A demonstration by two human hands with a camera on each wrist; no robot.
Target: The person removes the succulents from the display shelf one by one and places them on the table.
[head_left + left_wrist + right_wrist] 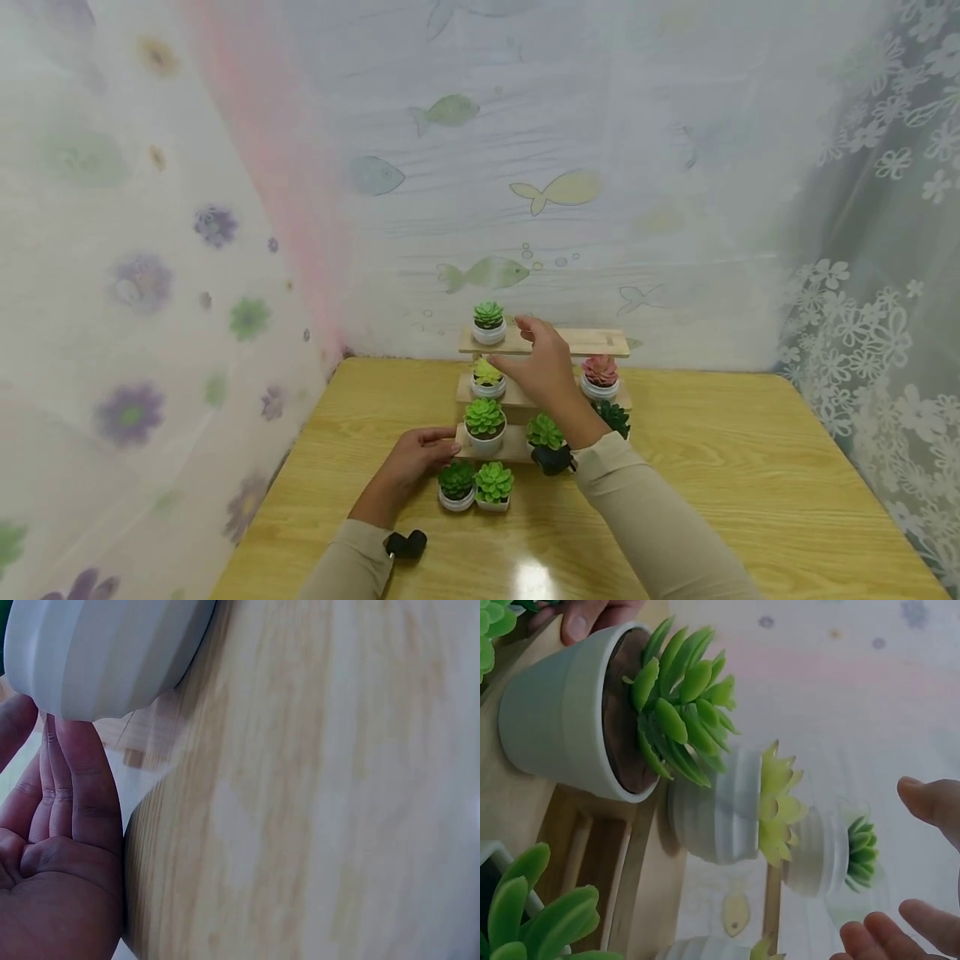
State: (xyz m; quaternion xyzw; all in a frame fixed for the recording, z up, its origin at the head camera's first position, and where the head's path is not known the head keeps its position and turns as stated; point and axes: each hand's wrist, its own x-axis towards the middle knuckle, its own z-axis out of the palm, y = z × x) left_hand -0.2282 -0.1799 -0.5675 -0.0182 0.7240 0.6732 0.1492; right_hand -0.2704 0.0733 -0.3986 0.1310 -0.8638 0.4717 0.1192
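Straight-fingered left hand (411, 458), seemingly touching grainy wooden shelf (516, 444), right hand (546, 367) free, ribbed pot (718, 817)

The stand (592, 341) was of pale wood and rose upright in three steps, with the top plant (489, 323), small and green in a ribbed white pot, upright at the left of its highest shelf. The yellow plant (488, 379) stood left on the middle shelf and the pink plant (600, 377) right, while the bright green plant (485, 427) stood in a smooth, tapering white pot at the left of the lowest. Just before the stand, the dark plant (456, 485) and the light plant (494, 486) stood upright in white pots, side by side.
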